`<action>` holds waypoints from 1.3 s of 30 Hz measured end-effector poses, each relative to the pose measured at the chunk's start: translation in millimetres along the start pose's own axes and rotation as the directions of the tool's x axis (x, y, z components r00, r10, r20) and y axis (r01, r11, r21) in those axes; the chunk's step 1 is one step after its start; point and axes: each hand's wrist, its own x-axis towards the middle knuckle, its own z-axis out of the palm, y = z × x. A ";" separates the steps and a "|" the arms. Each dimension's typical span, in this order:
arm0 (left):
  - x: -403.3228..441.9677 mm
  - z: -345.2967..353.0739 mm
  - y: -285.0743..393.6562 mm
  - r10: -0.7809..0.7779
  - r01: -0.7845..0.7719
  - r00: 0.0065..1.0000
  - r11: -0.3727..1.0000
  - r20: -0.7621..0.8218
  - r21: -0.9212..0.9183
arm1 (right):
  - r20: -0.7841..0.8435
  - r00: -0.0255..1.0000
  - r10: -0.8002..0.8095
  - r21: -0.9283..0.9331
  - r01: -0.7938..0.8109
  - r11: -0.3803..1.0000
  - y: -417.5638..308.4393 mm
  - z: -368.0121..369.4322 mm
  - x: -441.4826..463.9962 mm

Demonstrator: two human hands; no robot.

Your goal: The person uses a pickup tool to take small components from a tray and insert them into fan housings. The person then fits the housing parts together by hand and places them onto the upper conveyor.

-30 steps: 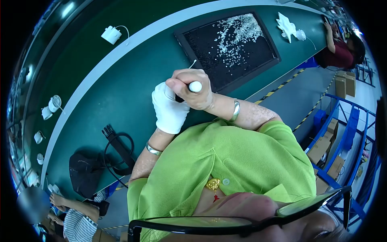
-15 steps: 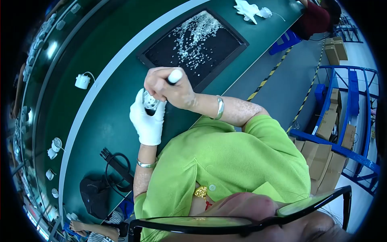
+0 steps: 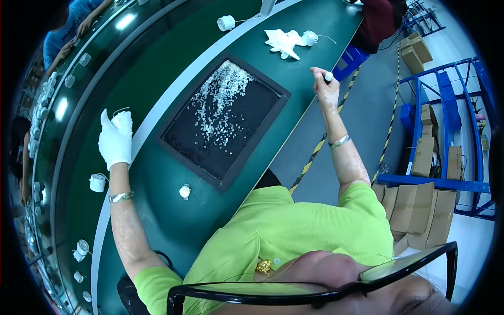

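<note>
My left hand (image 3: 116, 144), in a white glove, reaches over the dark green belt. It is closed around a white round part with a thin wire (image 3: 123, 120), which the glove partly hides. My bare right hand (image 3: 327, 94) is raised off to the right by the table's edge. Its fingers are wrapped round a dark tool with a white rounded end (image 3: 328, 76); the kind of tool does not show. Between my arms, a black tray (image 3: 244, 157) holds many small pale pieces (image 3: 215, 100). A small white part (image 3: 185, 191) stands on the green table near the tray.
White gloves (image 3: 283, 43) lie beside a white wired part (image 3: 310, 38) beyond the tray. More white parts (image 3: 97, 182) sit along the belt. Co-workers sit across and at the far end. To the right are blue racks (image 3: 420, 181) and cardboard boxes (image 3: 420, 210).
My hands have parted from working together on a white part. The left moved out to the belt, the right went far right with the tool. A small white part now shows on the table.
</note>
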 end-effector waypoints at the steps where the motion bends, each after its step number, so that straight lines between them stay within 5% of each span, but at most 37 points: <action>1: 11.9 5.9 -9.0 0.008 -0.008 1.000 1.000 -0.002 0.002 | 0.002 1.000 -0.013 -0.075 0.013 0.997 13.8 -6.4 19.0; 3: 31.6 21.3 -29.4 -0.045 0.042 0.998 0.998 0.049 0.044 | 0.007 1.000 -0.021 -0.143 0.022 0.989 34.7 -14.0 66.2; 5: 44.1 32.2 -42.2 -0.110 0.101 0.989 0.991 0.100 0.093 | -0.016 0.987 -0.162 -0.477 0.135 0.868 51.0 -10.4 116.4; 7: 41.3 29.0 -40.3 -0.096 0.094 0.995 0.988 0.012 0.126 | -0.097 0.995 0.036 -0.557 -0.085 0.826 38.8 2.3 150.1; 10: 20.1 18.1 -30.2 -0.026 0.078 0.969 0.975 -0.246 0.207 | -0.070 0.996 0.047 -0.467 -0.074 0.881 54.5 15.9 200.5; 16: -48.9 2.8 -25.4 0.119 -0.098 0.931 0.992 -0.346 0.077 | 0.065 0.980 0.187 -0.323 -0.156 0.933 54.2 28.3 225.9; 20: -70.3 -4.6 -28.3 0.058 -0.089 0.912 0.994 -0.406 -0.058 | 0.033 0.969 -0.243 -0.560 0.220 0.799 47.2 26.1 211.0; 23: -85.1 -17.3 -9.6 0.078 -0.140 0.878 0.985 -0.472 -0.099 | 0.220 0.878 -0.426 -0.225 0.470 0.853 -18.7 34.5 128.3; 27: -120.9 -28.3 33.4 0.249 -0.287 0.957 0.758 -0.147 -0.586 | 0.454 0.622 -0.637 0.108 0.672 0.733 -84.4 44.2 -9.9; 29: -142.1 -14.8 53.8 0.276 0.009 0.954 0.355 0.114 -0.935 | 0.534 0.574 -0.621 0.195 0.631 0.751 -94.8 51.8 -64.4; 32: -160.5 -3.5 75.0 0.415 0.385 0.827 0.076 0.380 -0.920 | 0.639 0.520 -0.567 0.193 0.605 0.773 -93.1 66.2 -116.8; 35: -172.5 7.5 80.2 0.439 0.526 0.783 -0.090 0.441 -0.845 | 0.725 0.512 -0.461 0.149 0.537 0.831 -81.6 73.6 -144.8; 39: -178.8 10.9 70.6 0.420 0.542 0.759 0.016 0.497 -0.840 | 0.757 0.500 -0.421 0.125 0.522 0.844 -82.9 73.0 -166.2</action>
